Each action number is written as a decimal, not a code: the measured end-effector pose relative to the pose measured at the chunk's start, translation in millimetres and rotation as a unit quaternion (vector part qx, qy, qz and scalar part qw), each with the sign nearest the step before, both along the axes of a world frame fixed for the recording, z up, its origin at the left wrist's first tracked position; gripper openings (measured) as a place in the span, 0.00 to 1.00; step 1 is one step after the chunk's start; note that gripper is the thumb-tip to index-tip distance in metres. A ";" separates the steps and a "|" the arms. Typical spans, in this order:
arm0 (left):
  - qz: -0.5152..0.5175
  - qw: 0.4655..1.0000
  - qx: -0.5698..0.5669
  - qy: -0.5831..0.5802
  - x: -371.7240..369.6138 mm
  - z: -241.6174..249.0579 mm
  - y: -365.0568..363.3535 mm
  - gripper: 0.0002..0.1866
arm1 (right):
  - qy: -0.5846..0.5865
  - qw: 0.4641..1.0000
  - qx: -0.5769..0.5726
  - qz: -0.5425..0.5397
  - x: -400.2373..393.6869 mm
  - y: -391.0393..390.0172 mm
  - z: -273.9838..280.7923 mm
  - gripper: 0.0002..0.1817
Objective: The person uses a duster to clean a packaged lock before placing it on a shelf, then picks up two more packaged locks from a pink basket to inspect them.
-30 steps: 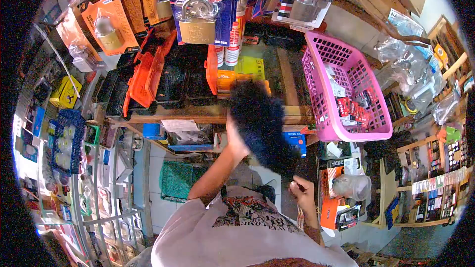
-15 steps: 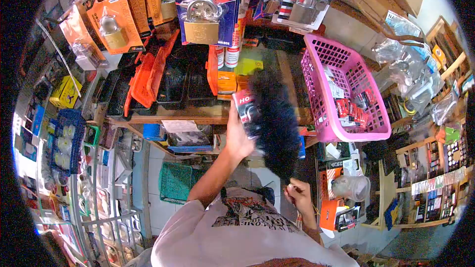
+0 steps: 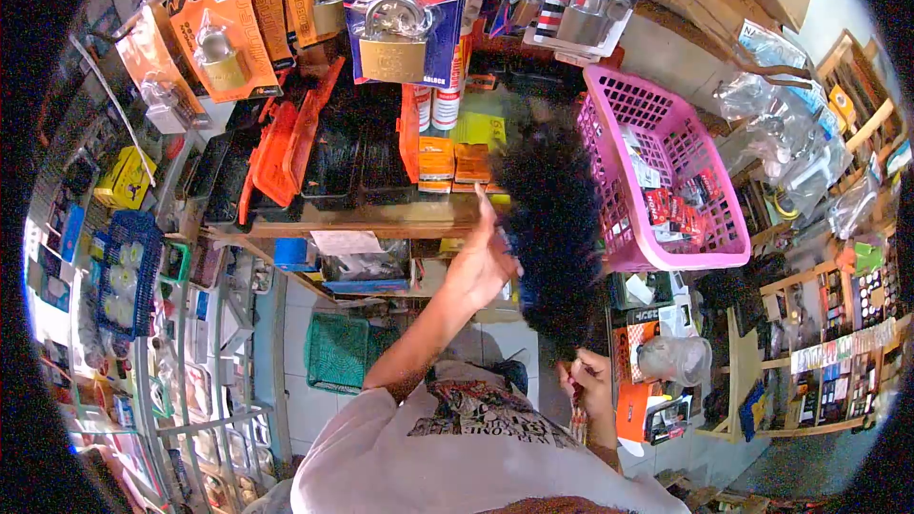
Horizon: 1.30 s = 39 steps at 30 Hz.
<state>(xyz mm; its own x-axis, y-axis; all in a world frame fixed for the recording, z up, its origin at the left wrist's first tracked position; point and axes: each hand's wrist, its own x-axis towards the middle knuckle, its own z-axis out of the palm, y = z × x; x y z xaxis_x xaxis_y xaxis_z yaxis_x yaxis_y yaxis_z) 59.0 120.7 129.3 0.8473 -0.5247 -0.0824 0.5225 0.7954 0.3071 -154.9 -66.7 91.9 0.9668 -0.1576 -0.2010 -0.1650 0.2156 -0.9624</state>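
My right hand (image 3: 592, 383) is closed low down, just under a big black feather duster (image 3: 554, 228), and grips it by its lower end; the handle itself hardly shows. The fluffy, blurred part rises up and slightly left from that hand. To its left is my left hand (image 3: 483, 266), with a finger or the thumb pointing up and the rest against the duster's edge. The red and black padlock pack seen in that hand a moment earlier is now hidden behind the duster. Small orange boxes (image 3: 436, 162) stand on the shelf just beyond my left hand.
A pink plastic basket (image 3: 609, 181) with red packets stands right of the duster. Padlocks on cards (image 3: 393, 52) hang above. Orange trays (image 3: 286, 157) and black bins line the wooden shelf (image 3: 381, 227). A green basket (image 3: 338, 352) sits on the floor, and stocked racks flank both sides.
Both the duster and my left hand have shifted to the right. The padlock pack has gone out of sight behind the duster, and more of the orange boxes shows.
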 end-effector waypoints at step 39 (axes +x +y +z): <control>0.273 0.910 0.213 -0.230 18.6 -24.8 -10.1 0.38 | 0.010 0.943 -0.318 0.098 -15.5 -6.2 -7.6 0.24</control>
<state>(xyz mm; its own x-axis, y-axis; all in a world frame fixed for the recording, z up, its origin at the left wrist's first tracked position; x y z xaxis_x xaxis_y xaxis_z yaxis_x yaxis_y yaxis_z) 77.6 110.7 104.5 0.9682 -0.0197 0.2495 -0.1758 0.6560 0.7340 -170.4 -72.9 84.3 0.9869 -0.0716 -0.1449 -0.1616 -0.4413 -0.8827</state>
